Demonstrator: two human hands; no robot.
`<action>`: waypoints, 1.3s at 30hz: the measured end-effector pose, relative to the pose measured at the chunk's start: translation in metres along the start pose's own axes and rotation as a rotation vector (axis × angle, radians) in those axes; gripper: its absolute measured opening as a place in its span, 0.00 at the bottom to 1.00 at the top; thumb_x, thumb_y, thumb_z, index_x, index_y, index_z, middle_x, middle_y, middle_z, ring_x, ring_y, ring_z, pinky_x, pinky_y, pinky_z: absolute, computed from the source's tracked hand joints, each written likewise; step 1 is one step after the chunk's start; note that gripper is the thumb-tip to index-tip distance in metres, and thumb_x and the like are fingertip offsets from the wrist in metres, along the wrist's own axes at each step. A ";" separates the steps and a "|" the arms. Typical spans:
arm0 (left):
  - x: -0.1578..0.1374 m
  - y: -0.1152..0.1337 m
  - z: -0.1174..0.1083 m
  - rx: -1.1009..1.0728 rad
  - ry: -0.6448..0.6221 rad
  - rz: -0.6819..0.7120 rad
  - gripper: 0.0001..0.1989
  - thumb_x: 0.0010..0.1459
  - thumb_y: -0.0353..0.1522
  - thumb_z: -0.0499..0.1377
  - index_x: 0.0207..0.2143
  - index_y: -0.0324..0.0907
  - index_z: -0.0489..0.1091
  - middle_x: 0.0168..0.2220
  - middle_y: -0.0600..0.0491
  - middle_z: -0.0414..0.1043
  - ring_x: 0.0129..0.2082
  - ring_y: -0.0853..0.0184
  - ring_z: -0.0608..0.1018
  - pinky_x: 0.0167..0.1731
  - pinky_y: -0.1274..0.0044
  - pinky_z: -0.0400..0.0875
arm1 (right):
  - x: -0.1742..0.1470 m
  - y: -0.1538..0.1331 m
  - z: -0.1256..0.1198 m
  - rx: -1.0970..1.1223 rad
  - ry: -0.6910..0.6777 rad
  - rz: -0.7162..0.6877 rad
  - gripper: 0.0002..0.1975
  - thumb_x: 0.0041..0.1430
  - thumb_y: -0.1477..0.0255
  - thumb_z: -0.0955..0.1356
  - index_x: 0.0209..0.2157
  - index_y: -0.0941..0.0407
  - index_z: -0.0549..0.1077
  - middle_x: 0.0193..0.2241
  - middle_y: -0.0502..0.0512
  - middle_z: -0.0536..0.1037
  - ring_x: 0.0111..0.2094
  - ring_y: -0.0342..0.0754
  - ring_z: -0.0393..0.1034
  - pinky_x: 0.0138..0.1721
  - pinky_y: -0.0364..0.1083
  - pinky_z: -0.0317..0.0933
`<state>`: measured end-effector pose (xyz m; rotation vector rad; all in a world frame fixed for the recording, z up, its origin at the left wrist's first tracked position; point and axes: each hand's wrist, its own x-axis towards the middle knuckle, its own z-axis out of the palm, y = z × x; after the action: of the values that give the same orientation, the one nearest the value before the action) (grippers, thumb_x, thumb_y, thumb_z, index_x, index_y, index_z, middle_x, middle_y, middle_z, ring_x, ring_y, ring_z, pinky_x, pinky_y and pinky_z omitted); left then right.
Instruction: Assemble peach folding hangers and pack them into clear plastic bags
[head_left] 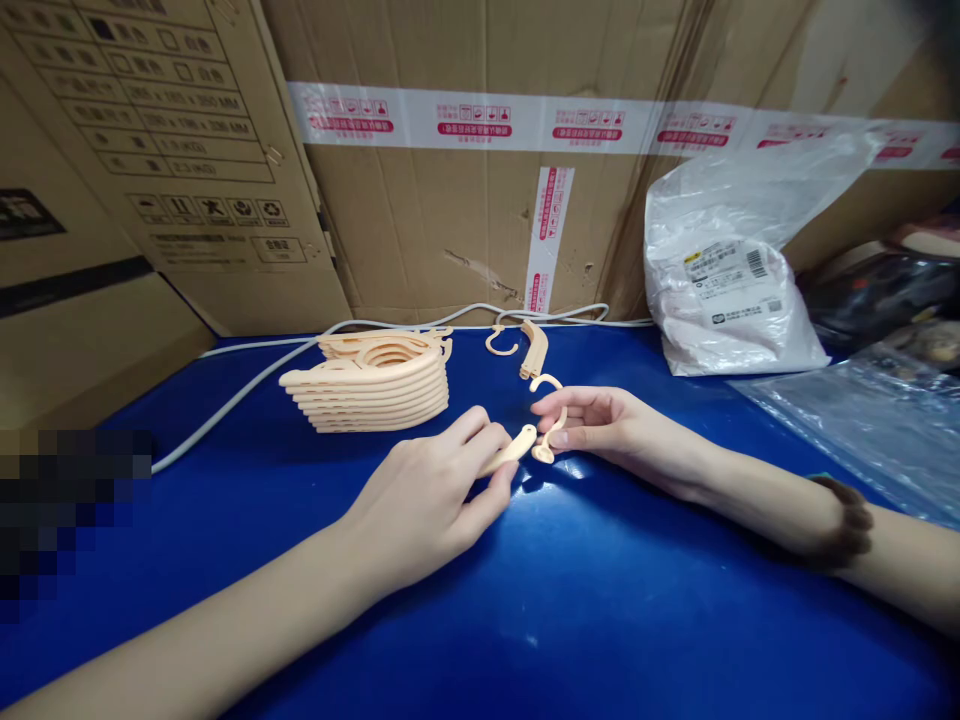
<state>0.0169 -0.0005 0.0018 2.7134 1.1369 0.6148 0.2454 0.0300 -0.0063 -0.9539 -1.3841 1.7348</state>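
Observation:
My left hand (442, 480) is closed around a cream plastic hanger arm (517, 447), whose rounded end with a small hole sticks out past the fingers. Just right of it, my right hand (600, 420) pinches a cream hanger hook (550, 450) between thumb and fingers, its round base turned towards the hanger arm. The two pieces are close together; whether they touch I cannot tell. Behind my left hand sits a neat stack of cream hangers (367, 390). Farther back lie another loose hook (500, 343) and a few curved hanger arms (534, 350).
A blue table (480, 640) lies under everything. Large cardboard boxes (465, 210) form a wall at the back and left. A white cable (247, 400) runs along the rear edge. At the right stand a white plastic bag (735, 290) with a label and clear plastic wrap (862, 420).

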 end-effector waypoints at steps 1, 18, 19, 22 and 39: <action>0.000 0.000 0.000 0.008 -0.008 0.007 0.13 0.67 0.34 0.45 0.34 0.41 0.66 0.34 0.54 0.65 0.26 0.69 0.70 0.25 0.76 0.61 | 0.000 -0.001 0.000 0.007 0.003 0.011 0.18 0.45 0.75 0.77 0.41 0.54 0.79 0.33 0.48 0.80 0.34 0.39 0.75 0.44 0.42 0.65; -0.003 -0.003 0.003 0.011 -0.015 0.050 0.13 0.68 0.33 0.42 0.45 0.43 0.65 0.35 0.54 0.75 0.33 0.66 0.78 0.29 0.76 0.66 | 0.002 0.000 -0.005 0.166 0.068 -0.007 0.16 0.44 0.77 0.78 0.37 0.51 0.81 0.34 0.48 0.83 0.36 0.40 0.77 0.48 0.44 0.66; -0.003 -0.003 0.004 0.007 -0.018 0.058 0.13 0.69 0.33 0.42 0.45 0.43 0.65 0.35 0.54 0.75 0.33 0.65 0.78 0.30 0.75 0.67 | 0.002 0.000 -0.004 0.163 0.072 -0.009 0.15 0.44 0.77 0.78 0.36 0.51 0.81 0.34 0.48 0.83 0.36 0.40 0.77 0.47 0.44 0.66; -0.003 -0.005 0.004 -0.003 -0.029 0.123 0.13 0.69 0.32 0.42 0.47 0.42 0.63 0.37 0.53 0.75 0.35 0.65 0.77 0.31 0.75 0.68 | 0.001 0.000 -0.003 0.152 0.084 -0.003 0.15 0.43 0.77 0.78 0.36 0.52 0.81 0.34 0.49 0.83 0.36 0.42 0.77 0.48 0.45 0.67; -0.002 -0.001 0.005 0.106 -0.016 0.025 0.12 0.70 0.35 0.41 0.44 0.42 0.62 0.31 0.54 0.74 0.28 0.64 0.77 0.26 0.75 0.66 | -0.001 -0.004 0.001 0.099 0.076 -0.015 0.08 0.48 0.71 0.77 0.34 0.55 0.82 0.29 0.49 0.80 0.29 0.39 0.71 0.37 0.41 0.65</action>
<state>0.0176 -0.0010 -0.0037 2.8199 1.1652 0.5509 0.2447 0.0296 -0.0023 -0.9433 -1.2425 1.7215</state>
